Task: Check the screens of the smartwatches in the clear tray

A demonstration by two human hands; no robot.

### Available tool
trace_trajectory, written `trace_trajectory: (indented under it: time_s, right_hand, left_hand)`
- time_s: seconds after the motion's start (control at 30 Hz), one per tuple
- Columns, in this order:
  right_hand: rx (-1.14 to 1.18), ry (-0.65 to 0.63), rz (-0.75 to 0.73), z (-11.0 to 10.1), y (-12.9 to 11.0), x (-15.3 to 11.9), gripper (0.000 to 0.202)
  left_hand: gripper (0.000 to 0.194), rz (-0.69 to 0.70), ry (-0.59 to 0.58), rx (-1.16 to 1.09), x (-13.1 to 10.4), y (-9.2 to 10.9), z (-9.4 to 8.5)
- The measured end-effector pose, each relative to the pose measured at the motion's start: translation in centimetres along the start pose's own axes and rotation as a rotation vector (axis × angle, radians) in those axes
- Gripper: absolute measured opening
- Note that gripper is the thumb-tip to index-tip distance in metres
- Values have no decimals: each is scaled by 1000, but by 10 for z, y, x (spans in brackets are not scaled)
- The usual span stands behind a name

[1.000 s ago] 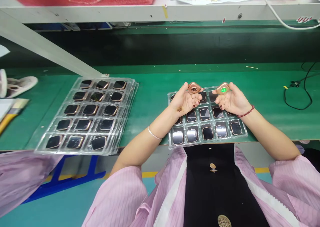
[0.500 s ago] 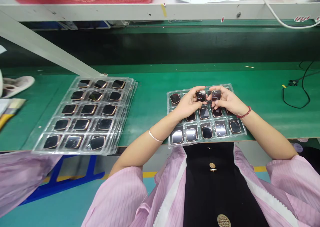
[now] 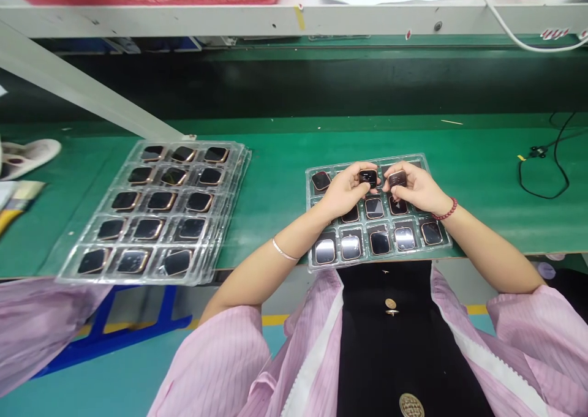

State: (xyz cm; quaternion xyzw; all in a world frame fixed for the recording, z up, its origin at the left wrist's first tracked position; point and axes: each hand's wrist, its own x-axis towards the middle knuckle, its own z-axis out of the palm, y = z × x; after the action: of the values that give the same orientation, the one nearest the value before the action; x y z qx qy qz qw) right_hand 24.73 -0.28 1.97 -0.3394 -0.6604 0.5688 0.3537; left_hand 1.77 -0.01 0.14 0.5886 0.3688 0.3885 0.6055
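Observation:
A smartwatch (image 3: 367, 176) with a lit dark screen and gold-toned rim is held in my left hand (image 3: 345, 190), the thumb at its lower edge. My right hand (image 3: 416, 187) grips a second smartwatch (image 3: 397, 179), its screen also facing up and the thumb on its lower part. The two watches are side by side with a small gap. Both hands are over a clear plastic tray (image 3: 312, 214) whose compartments hold several watch bodies, such as the one in the front row (image 3: 380, 242). My hands and wrists cover part of the back rows.
Left of me, a stack of clear trays (image 3: 229, 221) holds more watches. Farther left lie a brush (image 3: 21, 201) and a pale slipper-like object (image 3: 34, 154). A black cable (image 3: 546, 195) rests at right. A white shelf edge (image 3: 358, 22) spans the bench, with a slanted post (image 3: 101, 92).
Both hands have dipped slightly toward me with the watches. My left thumb has moved onto its watch's lower edge, and the right thumb has come up over the other watch.

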Motion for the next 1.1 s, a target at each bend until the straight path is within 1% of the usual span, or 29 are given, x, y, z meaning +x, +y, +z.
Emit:
trace_trajectory:
  time_s: [0.3, 0.53, 0.63, 0.77, 0.97, 1.1]
  right_hand:
    - [-28, -12, -10, 1, -1, -1, 32]
    - [-10, -6, -33, 1, -3, 1, 34]
    - [-17, -3, -51, 0, -2, 1, 33]
    - [-14, -10, -34, 0, 1, 0, 29]
    - [-20, -1, -59, 2, 0, 0, 35]
    - [-14, 3, -25, 1, 1, 0, 31]
  left_hand:
    - [45, 26, 4, 23, 0, 0, 0]
    - [52, 37, -11, 20, 0, -1, 1]
    - [49, 43, -7, 26, 1, -1, 0]
    - [40, 22, -3, 39, 1, -1, 0]
    - [44, 32, -10, 26, 1, -2, 0]
    - [40, 28, -5, 50, 2, -1, -1]
